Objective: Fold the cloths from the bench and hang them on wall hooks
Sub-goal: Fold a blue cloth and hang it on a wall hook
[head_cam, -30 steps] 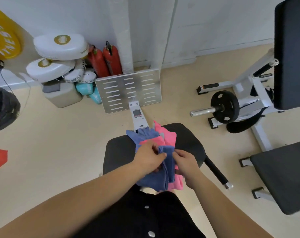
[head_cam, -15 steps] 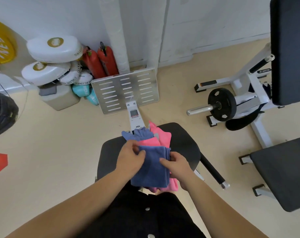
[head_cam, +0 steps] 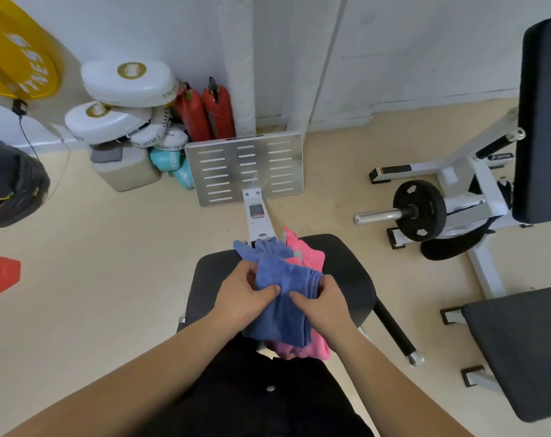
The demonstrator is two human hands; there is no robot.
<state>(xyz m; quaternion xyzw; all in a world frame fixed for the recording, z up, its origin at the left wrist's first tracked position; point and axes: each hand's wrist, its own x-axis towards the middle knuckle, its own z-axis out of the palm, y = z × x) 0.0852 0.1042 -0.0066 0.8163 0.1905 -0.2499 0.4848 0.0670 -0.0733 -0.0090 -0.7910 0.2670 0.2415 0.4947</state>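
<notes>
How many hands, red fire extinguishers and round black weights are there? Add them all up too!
Hands: 2, the left hand and the right hand, both gripping the blue cloth
Red fire extinguishers: 2, one beside the other by the wall
Round black weight plate: 1, on its bar
Total: 5

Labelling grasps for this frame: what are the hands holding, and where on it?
Both hold the folded blue cloth over the bench. The left hand pinches its left side near the top; the right hand grips its folded right edge.
</notes>
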